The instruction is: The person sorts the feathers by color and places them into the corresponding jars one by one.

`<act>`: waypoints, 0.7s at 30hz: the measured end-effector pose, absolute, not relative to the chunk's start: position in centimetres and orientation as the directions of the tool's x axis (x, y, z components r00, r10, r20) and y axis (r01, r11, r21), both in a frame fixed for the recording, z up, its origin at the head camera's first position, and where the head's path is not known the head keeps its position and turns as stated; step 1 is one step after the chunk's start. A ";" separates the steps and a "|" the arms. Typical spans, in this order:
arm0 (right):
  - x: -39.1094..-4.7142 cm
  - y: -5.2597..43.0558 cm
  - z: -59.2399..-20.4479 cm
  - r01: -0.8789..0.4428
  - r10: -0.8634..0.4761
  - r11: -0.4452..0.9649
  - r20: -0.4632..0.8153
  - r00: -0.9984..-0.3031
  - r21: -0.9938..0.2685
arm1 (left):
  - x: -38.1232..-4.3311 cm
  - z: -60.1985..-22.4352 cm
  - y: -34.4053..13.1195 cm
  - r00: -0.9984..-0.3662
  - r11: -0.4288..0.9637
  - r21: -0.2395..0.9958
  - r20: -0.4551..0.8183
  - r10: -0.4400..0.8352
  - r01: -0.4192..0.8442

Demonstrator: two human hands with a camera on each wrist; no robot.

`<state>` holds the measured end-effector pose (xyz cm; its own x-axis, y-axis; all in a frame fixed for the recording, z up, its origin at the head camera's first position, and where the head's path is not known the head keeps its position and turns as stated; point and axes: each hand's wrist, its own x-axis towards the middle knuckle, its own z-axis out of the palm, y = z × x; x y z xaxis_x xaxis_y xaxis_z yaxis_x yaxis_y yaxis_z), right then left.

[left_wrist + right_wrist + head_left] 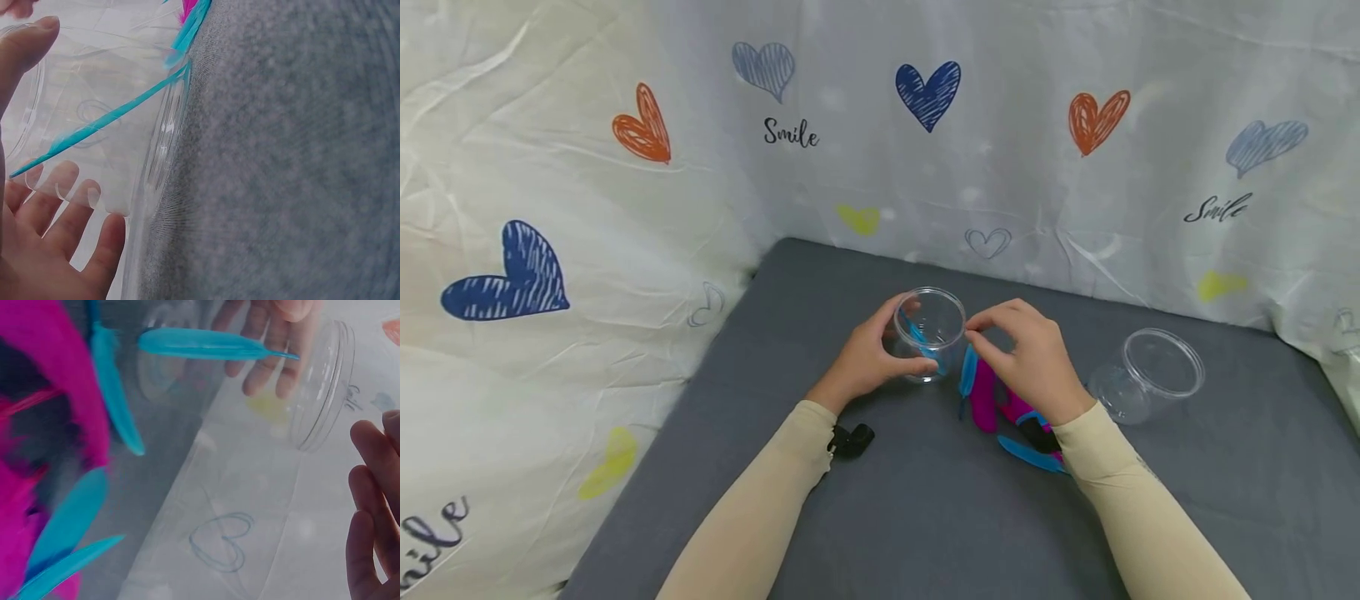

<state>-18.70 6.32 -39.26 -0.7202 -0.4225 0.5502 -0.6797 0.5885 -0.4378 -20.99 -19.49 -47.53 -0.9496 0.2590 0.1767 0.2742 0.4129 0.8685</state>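
My left hand (880,346) grips a clear plastic jar (951,354) from its left side, the thumb at the near wall and the fingers round the far wall. Inside the jar a blue feather (200,344) leans at a slant. My right hand (1033,354) is at the jar's right rim, thumb and index fingertips close together, with nothing visible between them. Its other fingers (369,494) are loosely bent in the right wrist view. Below that hand lie magenta feathers (982,398) and several blue feathers (1030,455), partly hidden by the right wrist.
A second clear jar (1165,392) stands on the grey tabletop (925,517) to the right of my right hand. Behind the table and along its left side hangs a white curtain (1015,167) printed with hearts. A black wrist mount (852,442) sticks out from the left sleeve.
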 end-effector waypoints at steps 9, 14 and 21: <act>-17.0 7.3 -41.5 -0.777 -0.580 0.551 0.530 -0.618 -0.303 | -21.0 -47.1 -19.8 -0.954 0.418 0.868 0.177 0.241 0.267; -16.7 7.3 -43.0 -0.804 -0.663 0.547 0.466 -0.585 -0.231 | -20.9 -47.3 -19.7 -0.959 0.437 0.863 0.161 0.235 0.252; -16.6 7.0 -44.2 -0.848 -0.768 0.521 0.383 -0.514 -0.095 | -20.8 -47.6 -19.5 -0.952 0.419 0.867 0.176 0.250 0.270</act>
